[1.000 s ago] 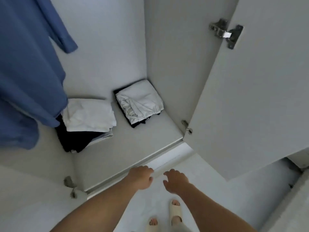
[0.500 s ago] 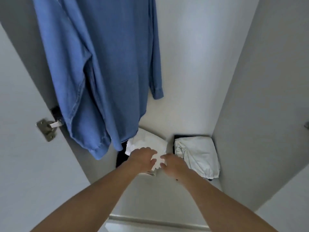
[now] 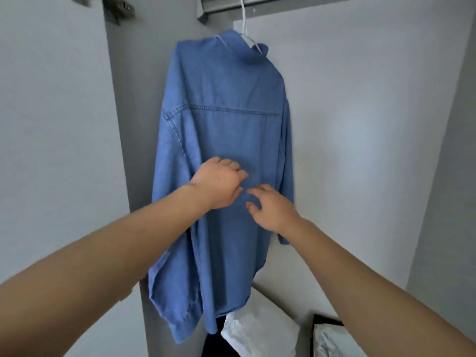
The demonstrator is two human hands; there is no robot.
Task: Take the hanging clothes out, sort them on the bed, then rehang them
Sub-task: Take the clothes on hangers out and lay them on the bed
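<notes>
Denim shirt [image 3: 221,155] hangs on a white hanger [image 3: 243,27] at 12 o'clock. Your L hand [image 3: 219,182] and R hand [image 3: 269,208] hover at its back, fingers loosely curled, holding nothing. Reach up, lift hanger off rail [image 3: 257,3]; don't tug fabric.

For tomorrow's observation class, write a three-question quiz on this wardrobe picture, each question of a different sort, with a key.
1. True or false: the blue denim shirt hangs from a white hanger.
2. The left hand and right hand are: A) on the hanger, B) in front of the shirt's back panel, C) on the folded white clothes.
3. Fill in: the hanger hooks over the ___.

Key: 1 true; 2 B; 3 rail.
</notes>
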